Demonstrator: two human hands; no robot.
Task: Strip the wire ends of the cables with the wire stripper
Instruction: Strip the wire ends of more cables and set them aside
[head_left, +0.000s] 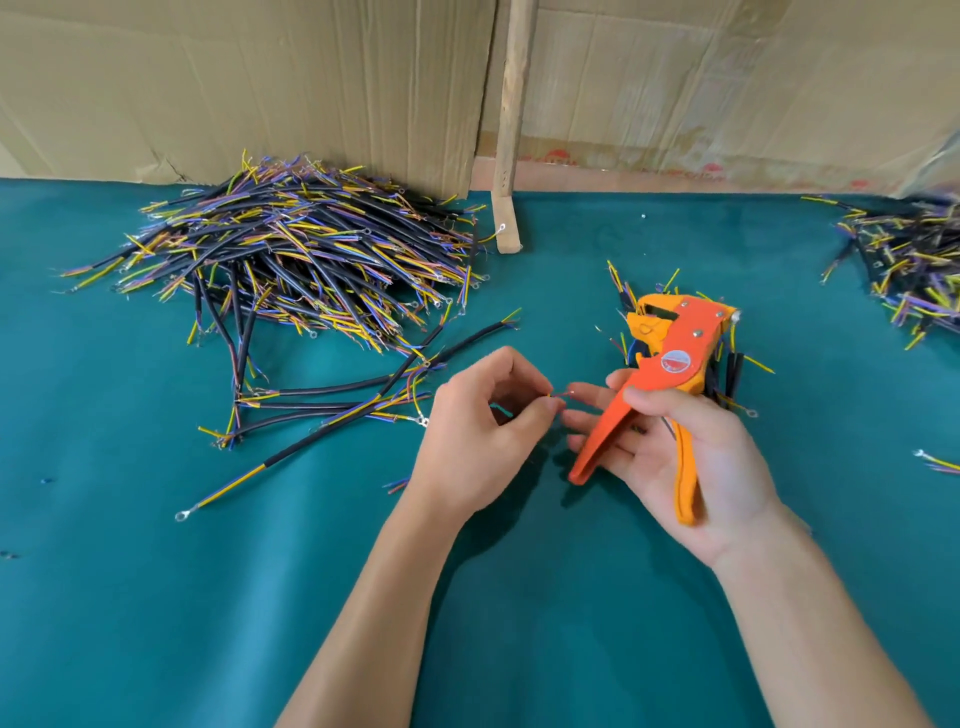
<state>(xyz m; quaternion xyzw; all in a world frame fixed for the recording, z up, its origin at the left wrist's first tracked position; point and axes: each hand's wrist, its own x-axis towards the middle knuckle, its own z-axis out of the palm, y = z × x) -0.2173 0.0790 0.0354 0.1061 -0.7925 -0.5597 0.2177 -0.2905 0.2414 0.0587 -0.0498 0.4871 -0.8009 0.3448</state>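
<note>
Both hands meet over the middle of the teal surface (156, 597) in the head view. Left hand (480, 436) has its fingers curled, and thumb and forefinger pinch a thin wire end (558, 396) that reaches toward the right fingertips; a short green piece shows inside the curl of the same hand. Right hand (691, 457) lies palm up and holds the orange wire stripper (670, 364): the thumb presses across the body of the tool, one handle lies over the palm, and the other fingers are stretched out under the red handle, their tips just beside the wire end. The head of the stripper points away from the person, and its handles are spread apart.

Behind the stripper lies a small bundle of cables (727, 374), partly hidden. A big pile of cables (291, 260) sits at the far left, with some loose cables (332, 400) near it. Another pile (914, 270) is at the right edge. Cardboard sheets (260, 78) stand along the back.
</note>
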